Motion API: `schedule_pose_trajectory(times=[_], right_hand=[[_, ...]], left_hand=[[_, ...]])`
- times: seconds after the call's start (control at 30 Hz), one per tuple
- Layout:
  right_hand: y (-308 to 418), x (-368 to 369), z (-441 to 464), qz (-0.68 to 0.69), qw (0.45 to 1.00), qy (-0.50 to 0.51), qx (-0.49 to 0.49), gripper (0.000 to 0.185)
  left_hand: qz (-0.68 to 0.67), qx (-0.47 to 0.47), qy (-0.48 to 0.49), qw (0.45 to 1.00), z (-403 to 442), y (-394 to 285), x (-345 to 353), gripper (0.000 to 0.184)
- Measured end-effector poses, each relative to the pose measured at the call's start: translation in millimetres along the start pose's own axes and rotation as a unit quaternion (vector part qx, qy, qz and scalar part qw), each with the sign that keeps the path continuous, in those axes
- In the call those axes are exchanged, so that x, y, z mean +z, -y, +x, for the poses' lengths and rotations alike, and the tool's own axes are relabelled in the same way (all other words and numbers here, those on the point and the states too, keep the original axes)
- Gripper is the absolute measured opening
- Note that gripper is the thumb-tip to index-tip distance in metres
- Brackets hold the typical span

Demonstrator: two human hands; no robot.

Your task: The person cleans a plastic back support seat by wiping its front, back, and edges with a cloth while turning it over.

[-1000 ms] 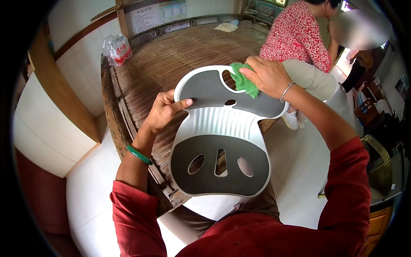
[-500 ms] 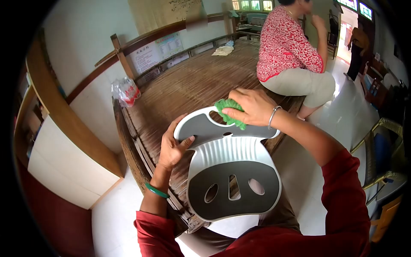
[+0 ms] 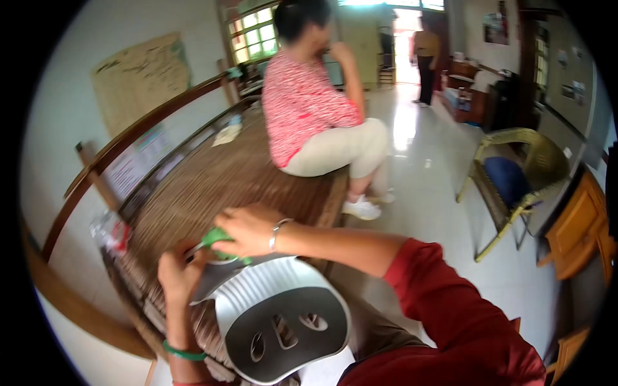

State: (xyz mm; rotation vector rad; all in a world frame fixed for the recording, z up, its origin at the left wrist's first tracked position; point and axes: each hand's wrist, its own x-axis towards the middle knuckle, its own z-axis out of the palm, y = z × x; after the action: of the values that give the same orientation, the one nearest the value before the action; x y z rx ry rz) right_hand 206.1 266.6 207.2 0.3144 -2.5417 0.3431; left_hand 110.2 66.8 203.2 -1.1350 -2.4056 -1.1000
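Note:
A white and dark grey plastic seat shell (image 3: 283, 315) with cut-out holes lies tilted over my lap, at the edge of the slatted wooden bed. My left hand (image 3: 180, 273) is closed on its far left edge. In my right hand (image 3: 248, 231) is a green cloth (image 3: 217, 237), pressed against the far rim of the shell. The fingers of my right hand hide part of the cloth, and both hands cover much of the shell's far section.
A person in a patterned red top (image 3: 309, 109) sits on the slatted bed (image 3: 193, 186). Another person (image 3: 425, 58) stands by the bright doorway. On the right are a folding chair (image 3: 534, 161) and wooden furniture (image 3: 579, 225). A plastic-wrapped pack (image 3: 111, 231) lies at the left.
The view has swung right and up, bringing the doorway and folding chair further in. The shell now appears lower and rotated, and my hands are closer together, still holding it and the cloth.

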Motion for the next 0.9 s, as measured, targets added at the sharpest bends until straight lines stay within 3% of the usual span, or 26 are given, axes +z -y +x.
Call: schedule_pose_trajectory(times=[0.07, 0.27, 0.5, 0.57, 0.63, 0.67, 0.77, 0.9], right_hand=[[4.2, 2.1, 2.8, 0.001, 1.000, 0.001, 0.003, 0.050], [3.3, 4.4, 4.3, 0.019, 1.000, 0.016, 0.011, 0.049], [1.0, 6.2, 6.6, 0.032, 0.999, -0.004, 0.010, 0.048], [5.1, 2.0, 6.1, 0.033, 0.999, 0.000, 0.027, 0.045], [0.3, 8.2, 3.4, 0.025, 0.999, -0.042, -0.005, 0.044], [2.0, 6.0, 4.1, 0.019, 1.000, -0.016, 0.014, 0.043], [3.4, 0.6, 2.9, 0.024, 0.999, -0.025, 0.006, 0.035], [0.6, -1.6, 1.9, 0.058, 0.998, -0.024, -0.008, 0.032]], left_hand=[[-0.143, -0.044, 0.035, 0.988, -0.8, -3.3, -7.1, 0.021], [-0.196, -0.062, 0.033, 0.978, -1.0, 9.7, -7.4, 0.020], [-0.134, -0.022, 0.005, 0.991, -3.8, 19.9, -1.6, 0.024], [-0.160, 0.026, -0.023, 0.986, -7.2, 23.2, 0.9, 0.024], [-0.088, -0.042, 0.004, 0.995, -11.1, -3.7, -7.1, 0.025], [-0.024, -0.040, 0.000, 0.999, -11.9, -1.5, -7.8, 0.026], [-0.012, -0.051, -0.034, 0.998, -14.8, -7.2, -6.1, 0.029], [-0.067, -0.065, 0.010, 0.996, -11.9, -2.2, -6.5, 0.030]])
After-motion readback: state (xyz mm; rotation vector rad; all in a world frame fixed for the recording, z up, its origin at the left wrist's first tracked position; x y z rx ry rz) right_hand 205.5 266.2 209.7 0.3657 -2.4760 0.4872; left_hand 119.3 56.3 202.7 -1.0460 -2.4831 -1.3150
